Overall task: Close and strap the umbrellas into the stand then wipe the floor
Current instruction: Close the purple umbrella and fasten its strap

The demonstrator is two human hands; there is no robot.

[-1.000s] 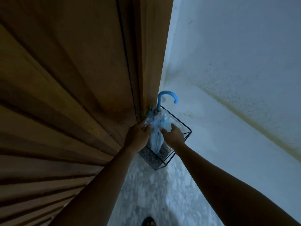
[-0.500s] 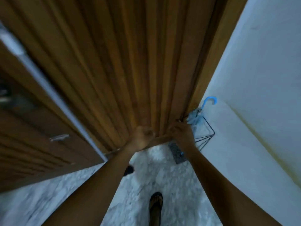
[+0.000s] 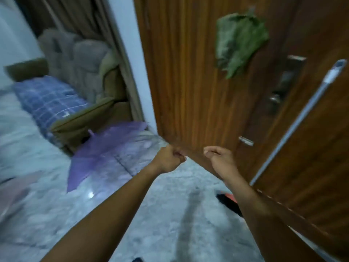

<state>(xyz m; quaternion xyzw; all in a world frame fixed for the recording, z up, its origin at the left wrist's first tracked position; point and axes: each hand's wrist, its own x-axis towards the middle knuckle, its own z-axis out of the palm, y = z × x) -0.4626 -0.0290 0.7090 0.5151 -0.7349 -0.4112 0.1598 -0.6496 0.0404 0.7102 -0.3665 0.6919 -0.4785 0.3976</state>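
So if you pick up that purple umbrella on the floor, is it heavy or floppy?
Probably light: the purple umbrella has a thin, see-through cover. It lies open and tipped on the floor, so a push would likely make it rock or roll around. Open, it looks stretched fairly stiff, not floppy, though the picture is blurry.

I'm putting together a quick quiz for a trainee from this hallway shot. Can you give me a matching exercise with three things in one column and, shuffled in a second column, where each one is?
Things:
1. purple umbrella
2. green cloth
3. blue checked cushion

Places:
A. hanging on the wooden door
B. on the sofa
C. lying open on the floor

Pairs: 1-C, 2-A, 3-B.
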